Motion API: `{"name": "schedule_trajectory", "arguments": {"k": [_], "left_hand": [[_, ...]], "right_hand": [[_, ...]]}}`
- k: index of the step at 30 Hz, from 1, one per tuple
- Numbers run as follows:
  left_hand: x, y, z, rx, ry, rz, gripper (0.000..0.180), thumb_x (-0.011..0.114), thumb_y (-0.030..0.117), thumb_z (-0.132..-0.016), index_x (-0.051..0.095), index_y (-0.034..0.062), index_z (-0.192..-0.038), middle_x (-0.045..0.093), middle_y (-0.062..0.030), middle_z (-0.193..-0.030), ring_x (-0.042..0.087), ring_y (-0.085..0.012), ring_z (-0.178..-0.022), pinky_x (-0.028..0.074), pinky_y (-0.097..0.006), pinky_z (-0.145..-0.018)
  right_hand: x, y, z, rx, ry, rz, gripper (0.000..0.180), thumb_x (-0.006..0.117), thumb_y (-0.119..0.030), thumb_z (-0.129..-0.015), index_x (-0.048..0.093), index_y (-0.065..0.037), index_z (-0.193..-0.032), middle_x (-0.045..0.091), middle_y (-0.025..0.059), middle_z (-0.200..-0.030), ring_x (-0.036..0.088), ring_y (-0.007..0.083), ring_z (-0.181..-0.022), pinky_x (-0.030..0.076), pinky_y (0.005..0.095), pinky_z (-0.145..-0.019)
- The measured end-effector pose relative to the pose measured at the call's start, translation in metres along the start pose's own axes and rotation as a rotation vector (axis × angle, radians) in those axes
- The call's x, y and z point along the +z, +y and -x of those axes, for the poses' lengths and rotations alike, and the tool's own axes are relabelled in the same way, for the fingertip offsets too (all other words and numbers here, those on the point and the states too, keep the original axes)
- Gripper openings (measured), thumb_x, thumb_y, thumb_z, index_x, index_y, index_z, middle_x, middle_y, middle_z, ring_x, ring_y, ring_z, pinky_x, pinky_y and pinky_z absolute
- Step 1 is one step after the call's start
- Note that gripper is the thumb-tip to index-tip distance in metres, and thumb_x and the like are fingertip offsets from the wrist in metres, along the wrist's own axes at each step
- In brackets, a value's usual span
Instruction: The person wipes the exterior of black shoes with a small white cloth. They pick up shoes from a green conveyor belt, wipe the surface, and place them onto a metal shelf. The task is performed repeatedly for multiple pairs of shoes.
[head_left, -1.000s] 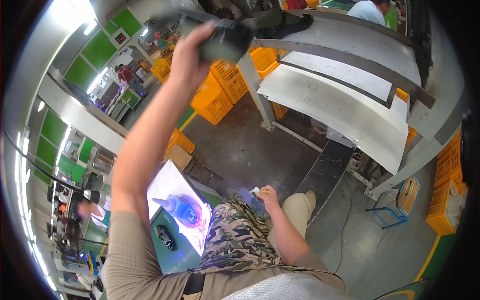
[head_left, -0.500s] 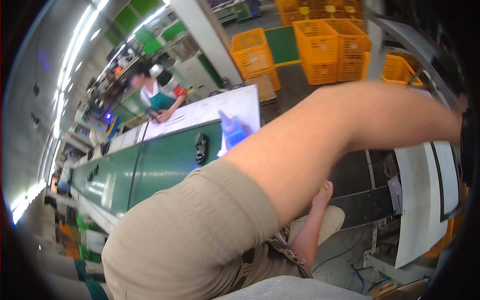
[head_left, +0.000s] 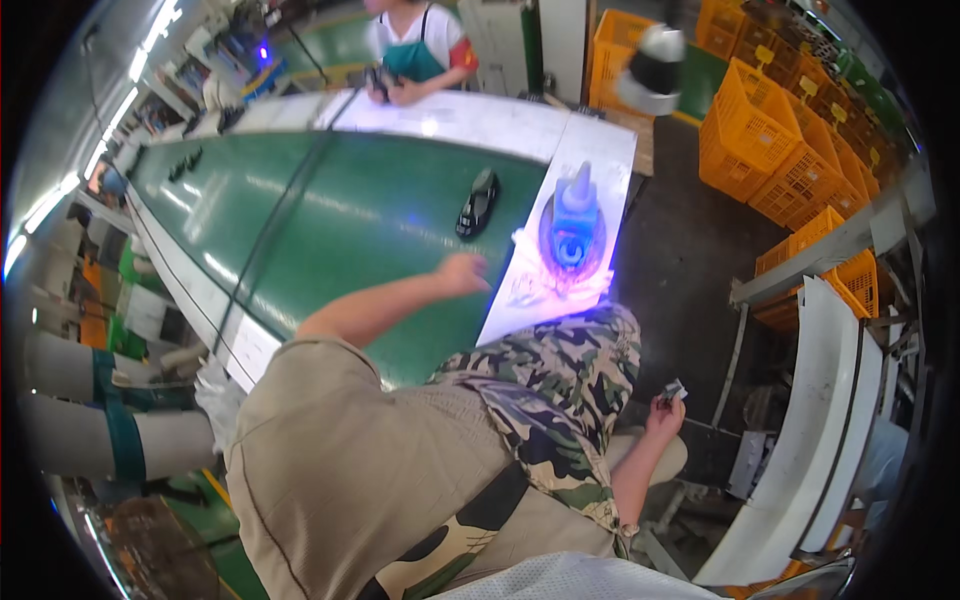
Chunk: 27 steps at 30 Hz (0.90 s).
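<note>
My left hand (head_left: 465, 273) hangs above the green conveyor belt (head_left: 350, 240), close to its right edge. Its fingers are small and smeared, so their hold is unclear. A black shoe (head_left: 477, 204) lies on the belt just beyond that hand. To the right, a blue bottle with a pale pointed spout (head_left: 575, 215) stands on the white tabletop (head_left: 600, 150) in violet light. Low beside my right knee, my right hand (head_left: 664, 415) is closed around a small grey-and-silver object (head_left: 672, 392), whose kind I cannot make out.
Across the belt a co-worker in a green apron (head_left: 415, 60) holds something dark. Orange crates (head_left: 755, 125) stand stacked at the far right. A curved white panel (head_left: 800, 430) rises on my right. More dark shoes (head_left: 185, 163) lie far left on the belt.
My left arm has dropped from across the view, at the right, to over the belt. The view has swung right. A small object now shows in my right hand.
</note>
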<state>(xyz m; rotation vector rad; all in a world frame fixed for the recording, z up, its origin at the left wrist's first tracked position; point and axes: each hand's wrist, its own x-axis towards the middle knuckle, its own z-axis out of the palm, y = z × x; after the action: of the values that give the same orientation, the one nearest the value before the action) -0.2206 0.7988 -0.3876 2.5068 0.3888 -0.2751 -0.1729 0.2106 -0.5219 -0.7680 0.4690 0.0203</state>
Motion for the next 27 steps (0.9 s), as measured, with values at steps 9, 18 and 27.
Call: {"name": "schedule_trajectory", "arguments": {"k": [9,18,27], "left_hand": [[-0.002,-0.134,-0.065,-0.427,0.296,0.168,0.087,0.086,0.044,-0.061,0.055,-0.0027,-0.127,0.065,-0.0235,-0.117,0.063,-0.0353,-0.111,0.050,-0.041,-0.096],[-0.040,-0.059,-0.196,-0.443,0.333,0.198,0.082,0.084,0.038,-0.067,0.047,0.0040,-0.131,0.063,-0.0182,-0.122,0.061,-0.0354,-0.114,0.050,-0.043,-0.096],[-0.012,-0.166,-0.198,-0.505,0.195,0.892,0.056,0.084,0.029,-0.064,0.064,-0.0032,-0.106,0.069,-0.0183,-0.101,0.068,-0.0319,-0.096,0.054,-0.046,-0.085]], "right_hand": [[0.011,-0.028,0.023,0.080,0.055,0.139,0.014,0.067,-0.017,-0.090,0.061,-0.010,-0.099,0.066,0.0074,-0.090,0.062,0.0223,-0.076,0.051,0.0387,-0.071],[0.054,-0.053,0.032,0.010,0.064,0.328,0.016,0.068,-0.021,-0.088,0.060,-0.010,-0.098,0.065,0.0076,-0.084,0.062,0.0233,-0.075,0.050,0.0416,-0.071],[0.129,-0.052,-0.004,0.059,-0.114,0.284,0.010,0.069,-0.012,-0.088,0.060,-0.013,-0.093,0.067,0.0070,-0.108,0.063,0.0225,-0.093,0.052,0.0404,-0.077]]}}
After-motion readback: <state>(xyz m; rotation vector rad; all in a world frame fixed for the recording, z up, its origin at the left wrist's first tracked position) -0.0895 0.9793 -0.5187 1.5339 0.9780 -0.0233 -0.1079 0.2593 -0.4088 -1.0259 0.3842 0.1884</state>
